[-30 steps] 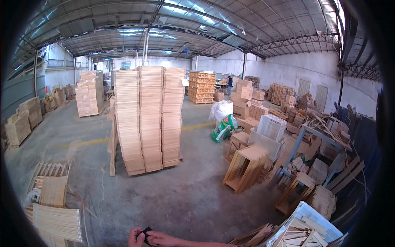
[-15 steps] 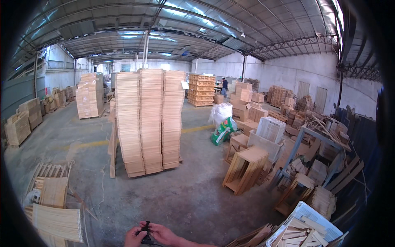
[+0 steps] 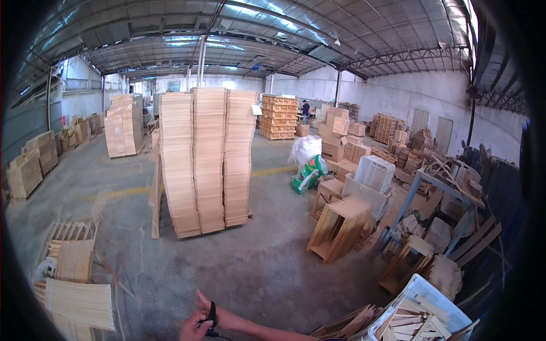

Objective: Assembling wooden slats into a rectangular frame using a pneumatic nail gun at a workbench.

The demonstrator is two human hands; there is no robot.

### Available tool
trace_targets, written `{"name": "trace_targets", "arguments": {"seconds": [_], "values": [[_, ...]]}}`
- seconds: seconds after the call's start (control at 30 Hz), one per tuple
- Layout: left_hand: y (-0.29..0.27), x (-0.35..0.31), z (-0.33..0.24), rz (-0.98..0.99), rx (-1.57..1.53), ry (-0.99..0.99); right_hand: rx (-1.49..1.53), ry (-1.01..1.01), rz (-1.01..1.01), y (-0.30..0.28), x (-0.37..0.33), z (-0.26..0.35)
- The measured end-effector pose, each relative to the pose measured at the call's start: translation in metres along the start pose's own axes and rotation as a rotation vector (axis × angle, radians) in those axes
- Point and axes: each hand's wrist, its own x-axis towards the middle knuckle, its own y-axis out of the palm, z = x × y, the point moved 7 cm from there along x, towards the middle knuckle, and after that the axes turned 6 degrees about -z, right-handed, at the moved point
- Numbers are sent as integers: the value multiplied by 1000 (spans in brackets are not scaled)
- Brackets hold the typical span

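Low in the picture, my left hand (image 3: 193,329) is closed around a small black object (image 3: 212,314). A thin black cord trails from its lower end, and its exact kind cannot be made out. My right hand (image 3: 225,319) lies just beyond and beside it, its forearm reaching in from the lower right. The right hand's fingers are stretched out and spread toward the upper left, behind the black object. Whether the right palm touches it is hidden.
Tall stacks of thin wooden boards (image 3: 207,165) stand ahead on the floor. At the lower right, a pale plastic crate (image 3: 392,310) holds wood offcuts. Wooden frames (image 3: 338,227) are at the right, slatted wooden panels (image 3: 79,304) at the lower left. A person (image 3: 305,109) stands far back.
My right hand has loosened from the black object, and its fingers have spread out toward the upper left. My left hand keeps hold and has shifted slightly right. The view has tilted a little.
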Motion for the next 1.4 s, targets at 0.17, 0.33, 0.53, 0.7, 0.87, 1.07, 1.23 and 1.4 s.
{"name": "trace_targets", "arguments": {"seconds": [0.17,0.33,0.53,0.7,0.87,1.07,1.23,1.4], "values": [[1,-14,-20,-22,-50,-37,876,357,-127,2,4,-14],[4,-22,-15,-33,-71,-92,733,385,-377,2,-5,-50],[2,-15,56,-49,167,-42,-947,-193,-323,-18,-2,-215],[31,16,24,42,213,68,-1391,138,-168,-31,68,-102],[36,7,18,-8,187,106,-199,-12,94,-19,74,-163],[28,-8,20,-62,167,-53,-287,27,-560,-13,58,-98],[16,-10,47,-53,205,-157,-956,179,-237,9,47,-92],[25,-10,60,-36,230,-272,-1530,45,83,34,29,-149]]}}
